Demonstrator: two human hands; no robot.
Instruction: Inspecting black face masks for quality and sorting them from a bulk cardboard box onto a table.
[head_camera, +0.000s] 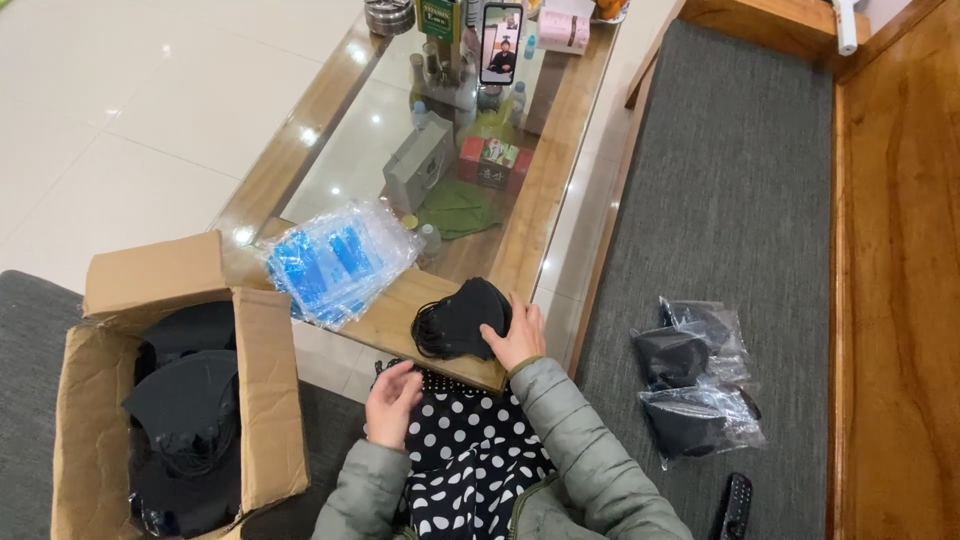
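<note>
A stack of black face masks (460, 318) lies on the near wooden edge of the glass-topped table (545, 180). My right hand (519, 338) rests against the stack's right side, fingers on it. My left hand (390, 402) hovers just below the table edge over my polka-dot lap, fingers loosely curled and holding nothing. A pile of clear plastic bags with blue print (338, 258) lies on the table left of the masks.
An open cardboard box (262, 400) full of black masks stands at my left. Bagged black masks (692, 378) and a remote control (734, 506) lie on the grey cushion at right. A phone on a stand (500, 42), boxes and bottles crowd the table's far end.
</note>
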